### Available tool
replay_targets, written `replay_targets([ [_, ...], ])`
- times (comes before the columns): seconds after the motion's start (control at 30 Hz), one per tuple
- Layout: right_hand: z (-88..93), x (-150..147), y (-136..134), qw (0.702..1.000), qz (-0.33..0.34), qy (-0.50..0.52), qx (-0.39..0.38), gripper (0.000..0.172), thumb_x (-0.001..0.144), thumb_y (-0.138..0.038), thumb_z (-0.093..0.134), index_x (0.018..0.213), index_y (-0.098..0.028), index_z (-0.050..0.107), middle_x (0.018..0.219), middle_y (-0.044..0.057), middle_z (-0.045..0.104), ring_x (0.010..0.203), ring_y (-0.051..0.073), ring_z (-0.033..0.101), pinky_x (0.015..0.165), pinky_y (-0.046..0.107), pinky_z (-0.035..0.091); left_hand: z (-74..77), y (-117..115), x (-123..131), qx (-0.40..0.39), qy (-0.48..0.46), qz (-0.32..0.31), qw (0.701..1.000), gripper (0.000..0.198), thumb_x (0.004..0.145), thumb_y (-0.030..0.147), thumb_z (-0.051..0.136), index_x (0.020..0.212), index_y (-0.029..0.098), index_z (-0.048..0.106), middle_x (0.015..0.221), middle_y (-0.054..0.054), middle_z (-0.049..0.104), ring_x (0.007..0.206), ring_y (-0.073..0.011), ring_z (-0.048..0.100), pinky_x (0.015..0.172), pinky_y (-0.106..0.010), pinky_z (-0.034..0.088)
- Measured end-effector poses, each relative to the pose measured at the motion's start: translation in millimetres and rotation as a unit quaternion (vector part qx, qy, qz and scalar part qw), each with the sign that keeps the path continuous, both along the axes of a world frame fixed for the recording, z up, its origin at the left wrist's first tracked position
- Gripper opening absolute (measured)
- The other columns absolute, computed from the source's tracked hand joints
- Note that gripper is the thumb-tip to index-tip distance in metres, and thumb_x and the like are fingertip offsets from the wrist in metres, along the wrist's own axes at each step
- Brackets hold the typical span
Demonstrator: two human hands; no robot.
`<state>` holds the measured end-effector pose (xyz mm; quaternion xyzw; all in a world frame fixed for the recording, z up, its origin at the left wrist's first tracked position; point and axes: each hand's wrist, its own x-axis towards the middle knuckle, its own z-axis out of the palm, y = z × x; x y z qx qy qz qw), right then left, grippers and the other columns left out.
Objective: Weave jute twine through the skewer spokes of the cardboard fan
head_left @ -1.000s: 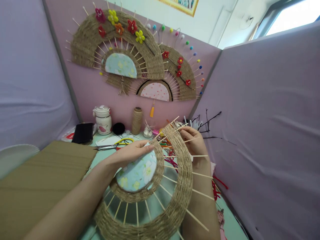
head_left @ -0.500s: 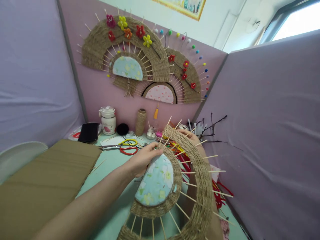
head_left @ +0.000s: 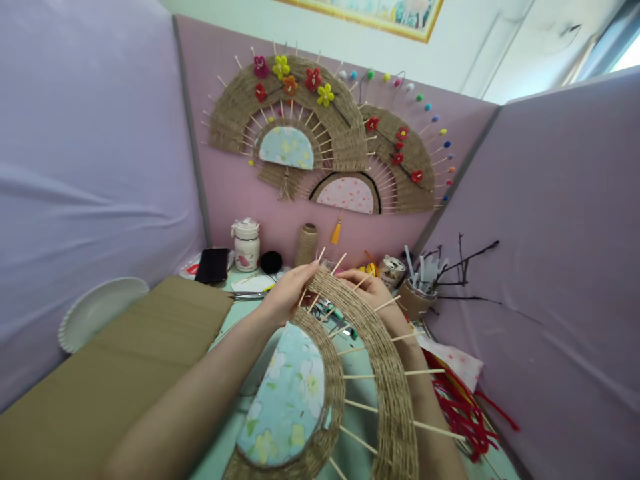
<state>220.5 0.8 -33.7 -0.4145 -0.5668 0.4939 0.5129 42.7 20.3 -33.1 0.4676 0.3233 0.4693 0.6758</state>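
Observation:
A half-round woven twine fan with thin wooden sticks fanning through it is tilted up in front of me. Its inner half-disc is covered with light blue flowered cloth. My left hand is closed on the upper end of the outer woven band, thumb and fingers near the first sticks. Behind that band is my right hand, its fingers bent close to the back of the upper end. The band and sticks hide its fingertips, so what they pinch cannot be made out. The fan's lower part runs out of view.
Brown cardboard and a white dish lie left. Scissors, a lidded jar and a twine spool stand behind. At right are a pot of twigs and red fuzzy stems. Finished fans hang on the pink panel.
My left hand has shifted from the inner woven band to the upper end of the outer band. The fan has moved left and down in view, and the camera has turned slightly left.

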Motion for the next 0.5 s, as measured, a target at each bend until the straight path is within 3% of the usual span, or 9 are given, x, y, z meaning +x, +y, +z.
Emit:
replay_targets([
  [0.13, -2.3, -7.4, -2.0, 1.0, 0.004, -0.02, 0.01, 0.033, 0.069, -0.048, 0.078, 0.085, -0.019, 0.076, 0.071, 0.002, 0.069, 0.062, 0.014, 0.057, 0.06, 0.028, 0.045, 0.5, 3.5, -4.4, 0.028, 0.056, 0.047, 0.997, 0.028, 0.082, 0.04, 0.066, 0.087, 0.014, 0.073, 0.061, 0.002, 0.058, 0.043, -0.0058, 0.042, 0.037, -0.018, 0.027],
  [0.23, -3.6, -0.3, -0.6, 0.999, -0.032, -0.039, 0.021, 0.031, 0.069, -0.046, 0.078, 0.082, -0.019, 0.075, 0.074, 0.002, 0.069, 0.066, 0.015, 0.057, 0.063, 0.029, 0.045, 1.2, 4.1, -7.2, 0.035, 0.075, 0.061, 0.995, 0.025, 0.086, 0.035, 0.06, 0.09, 0.015, 0.075, 0.062, 0.002, 0.059, 0.04, -0.0051, 0.041, 0.035, -0.018, 0.024],
  [0.4, -5.2, 18.9, 1.6, 0.995, -0.093, -0.014, 0.036, 0.026, 0.068, -0.042, 0.079, 0.073, -0.019, 0.07, 0.076, 0.002, 0.068, 0.07, 0.016, 0.058, 0.068, 0.029, 0.045, 2.8, 4.1, -9.6, 0.034, 0.067, 0.05, 0.996, 0.025, 0.088, 0.032, 0.057, 0.093, 0.015, 0.075, 0.058, 0.003, 0.054, 0.035, -0.0043, 0.038, 0.032, -0.017, 0.02],
  [0.5, -4.9, 27.1, 1.1, 0.991, -0.122, -0.005, 0.044, 0.028, 0.07, -0.045, 0.078, 0.073, -0.019, 0.068, 0.07, 0.002, 0.065, 0.066, 0.016, 0.056, 0.063, 0.029, 0.043, 8.4, 0.0, -7.4, 0.014, 0.064, 0.044, 0.997, 0.025, 0.088, 0.031, 0.056, 0.091, 0.013, 0.074, 0.054, 0.004, 0.052, 0.032, -0.0035, 0.033, 0.031, -0.018, 0.018],
])
